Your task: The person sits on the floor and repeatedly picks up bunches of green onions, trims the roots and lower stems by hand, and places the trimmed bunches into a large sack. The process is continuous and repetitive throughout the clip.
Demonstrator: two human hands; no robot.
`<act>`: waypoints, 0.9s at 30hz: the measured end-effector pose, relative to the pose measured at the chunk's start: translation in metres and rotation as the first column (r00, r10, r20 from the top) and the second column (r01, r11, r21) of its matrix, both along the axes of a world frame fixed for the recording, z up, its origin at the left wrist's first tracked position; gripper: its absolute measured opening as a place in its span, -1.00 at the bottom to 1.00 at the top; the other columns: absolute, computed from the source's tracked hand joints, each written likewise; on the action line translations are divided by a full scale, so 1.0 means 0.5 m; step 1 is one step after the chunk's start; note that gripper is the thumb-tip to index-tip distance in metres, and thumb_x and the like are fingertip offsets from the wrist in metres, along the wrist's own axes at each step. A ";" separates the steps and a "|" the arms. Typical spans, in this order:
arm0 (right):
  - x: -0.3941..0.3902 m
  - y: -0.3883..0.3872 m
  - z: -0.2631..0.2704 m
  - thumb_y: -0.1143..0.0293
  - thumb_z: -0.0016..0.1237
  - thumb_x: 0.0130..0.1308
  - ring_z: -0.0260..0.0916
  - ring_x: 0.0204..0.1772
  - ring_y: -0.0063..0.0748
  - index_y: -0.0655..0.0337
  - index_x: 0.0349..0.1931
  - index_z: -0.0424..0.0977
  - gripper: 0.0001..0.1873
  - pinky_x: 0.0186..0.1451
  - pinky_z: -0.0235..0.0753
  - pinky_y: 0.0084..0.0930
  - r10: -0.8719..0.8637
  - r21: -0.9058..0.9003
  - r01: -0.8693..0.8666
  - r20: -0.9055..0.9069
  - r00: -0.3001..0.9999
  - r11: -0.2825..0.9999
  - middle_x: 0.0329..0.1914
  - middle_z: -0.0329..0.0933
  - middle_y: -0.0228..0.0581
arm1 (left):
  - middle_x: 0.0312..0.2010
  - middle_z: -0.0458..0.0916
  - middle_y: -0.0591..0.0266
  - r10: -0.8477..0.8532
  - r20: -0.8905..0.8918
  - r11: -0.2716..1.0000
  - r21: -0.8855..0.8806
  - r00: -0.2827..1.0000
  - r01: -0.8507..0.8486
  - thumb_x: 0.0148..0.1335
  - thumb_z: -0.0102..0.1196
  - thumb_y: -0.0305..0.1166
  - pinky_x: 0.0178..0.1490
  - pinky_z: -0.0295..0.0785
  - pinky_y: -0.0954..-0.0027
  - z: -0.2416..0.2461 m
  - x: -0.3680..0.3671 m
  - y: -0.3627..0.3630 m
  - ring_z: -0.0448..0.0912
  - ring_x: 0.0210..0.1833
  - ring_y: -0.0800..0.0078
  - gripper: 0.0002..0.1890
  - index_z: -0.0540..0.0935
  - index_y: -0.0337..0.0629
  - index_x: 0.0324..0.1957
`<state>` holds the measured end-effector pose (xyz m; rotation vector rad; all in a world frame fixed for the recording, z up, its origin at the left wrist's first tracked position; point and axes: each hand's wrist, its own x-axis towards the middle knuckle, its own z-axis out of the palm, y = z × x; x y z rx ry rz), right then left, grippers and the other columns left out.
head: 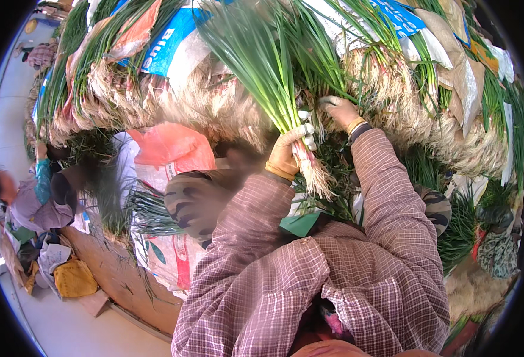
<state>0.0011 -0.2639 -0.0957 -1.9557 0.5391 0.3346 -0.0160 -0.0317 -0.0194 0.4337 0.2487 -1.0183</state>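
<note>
My left hand (288, 149), in a tan glove with white-tipped fingers, is closed around a bunch of green garlic plants (282, 96). Their pale stems and stringy roots hang below the fist, and the long leaves fan up and to the left. To its right, my right hand (341, 111), gloved too, reaches to the base of more green leaves (322, 67) at the near edge of the heap. Its fingertips are partly hidden among the leaves and roots, so its hold is unclear. Rooted plants (378, 76) are piled just beyond it.
A long heap of rooted plants (226, 107) spans the front, partly covered by printed sacks (163, 49). A pink plastic bag (172, 145) and a bundle of leaves (154, 212) lie at left. Another person (43, 201) sits at far left. Loose leaves (458, 223) lie at right.
</note>
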 end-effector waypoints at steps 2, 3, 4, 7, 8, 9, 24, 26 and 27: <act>-0.004 0.008 -0.026 0.21 -0.06 0.29 0.44 0.20 -0.05 0.12 0.18 0.43 -0.54 0.25 0.37 -0.40 0.007 -0.200 -0.008 -0.003 1.000 0.980 0.16 0.51 -0.07 | -0.56 0.46 0.32 -0.011 0.080 0.997 -0.075 0.997 0.017 0.22 0.14 -0.25 -0.64 0.52 0.34 0.024 0.000 0.001 0.49 -0.51 0.43 -0.76 0.54 -0.21 -0.21; -0.001 0.016 -0.030 0.23 -0.06 0.28 0.44 0.20 -0.04 0.17 0.18 0.43 -0.54 0.23 0.38 -0.41 -0.031 -0.341 0.026 -0.011 0.999 0.940 0.15 0.50 -0.03 | -0.57 0.44 0.33 -0.004 0.133 0.993 -0.120 0.991 0.021 0.21 0.14 -0.25 -0.64 0.51 0.35 0.035 0.000 0.001 0.46 -0.52 0.44 -0.77 0.53 -0.21 -0.25; 0.002 0.029 -0.030 0.24 -0.02 0.26 0.39 0.24 0.02 0.27 0.17 0.41 -0.50 0.29 0.33 -0.33 0.024 -0.246 0.002 0.102 0.995 0.969 0.18 0.46 0.06 | -0.58 0.42 0.33 0.032 0.166 0.992 -0.129 0.986 -0.011 0.21 0.14 -0.25 -0.64 0.51 0.36 0.045 0.000 0.002 0.45 -0.53 0.44 -0.77 0.52 -0.21 -0.28; 0.012 0.048 0.010 0.23 0.00 0.27 0.38 0.26 -0.04 0.32 0.16 0.40 -0.50 0.33 0.32 -0.32 0.096 -0.289 -0.089 0.011 0.995 0.953 0.21 0.43 0.09 | -0.58 0.41 0.33 0.041 0.169 0.985 -0.175 0.985 -0.011 0.20 0.14 -0.25 -0.63 0.52 0.37 0.057 0.003 0.014 0.44 -0.53 0.44 -0.77 0.50 -0.21 -0.30; 0.009 0.041 0.033 0.25 -0.01 0.29 0.40 0.25 -0.11 0.30 0.13 0.43 -0.54 0.33 0.32 -0.32 0.012 -0.172 -0.017 -0.033 0.999 0.985 0.20 0.45 0.07 | -0.57 0.42 0.32 0.065 0.197 0.988 -0.153 0.978 -0.034 0.20 0.14 -0.26 -0.62 0.53 0.36 0.053 0.008 0.016 0.45 -0.52 0.44 -0.78 0.50 -0.21 -0.29; 0.005 0.031 0.056 0.27 -0.01 0.30 0.42 0.24 -0.17 0.28 0.11 0.45 -0.59 0.34 0.33 -0.32 -0.024 -0.033 0.021 -0.096 0.995 0.999 0.18 0.47 0.04 | -0.55 0.42 0.32 0.054 0.179 0.992 -0.125 0.982 -0.032 0.21 0.14 -0.26 -0.60 0.52 0.38 0.047 0.009 0.019 0.46 -0.50 0.43 -0.78 0.50 -0.21 -0.26; -0.244 0.134 0.266 0.38 0.04 0.22 0.39 -0.39 -0.31 0.01 -0.15 0.52 -0.82 -0.34 0.39 -0.36 0.548 -0.774 0.122 0.540 0.639 0.621 -0.48 0.40 -0.36 | -0.48 0.66 0.10 0.015 0.311 0.909 0.391 0.950 -0.142 0.22 0.15 -0.49 -0.54 0.51 0.49 0.062 -0.011 -0.033 0.59 -0.58 0.40 -0.84 0.61 -0.38 -0.19; -0.251 0.122 0.259 0.41 0.02 0.21 0.40 -0.36 -0.31 0.01 -0.10 0.52 -0.77 -0.32 0.40 -0.39 0.642 -0.886 0.029 0.357 0.679 0.462 -0.44 0.39 -0.37 | -0.53 0.65 0.07 0.074 0.318 0.928 0.326 0.945 -0.182 0.21 0.14 -0.54 -0.65 0.43 0.51 0.064 -0.010 -0.030 0.53 -0.68 0.40 -0.90 0.61 -0.40 -0.28; -0.252 0.110 0.247 0.42 0.02 0.21 0.41 -0.34 -0.31 0.01 -0.07 0.51 -0.73 -0.30 0.42 -0.40 0.664 -0.935 -0.068 0.196 0.722 0.349 -0.42 0.40 -0.37 | -0.56 0.64 0.05 0.090 0.324 0.946 0.268 0.942 -0.182 0.20 0.13 -0.56 -0.71 0.40 0.52 0.063 -0.011 -0.030 0.51 -0.73 0.39 -0.93 0.62 -0.41 -0.32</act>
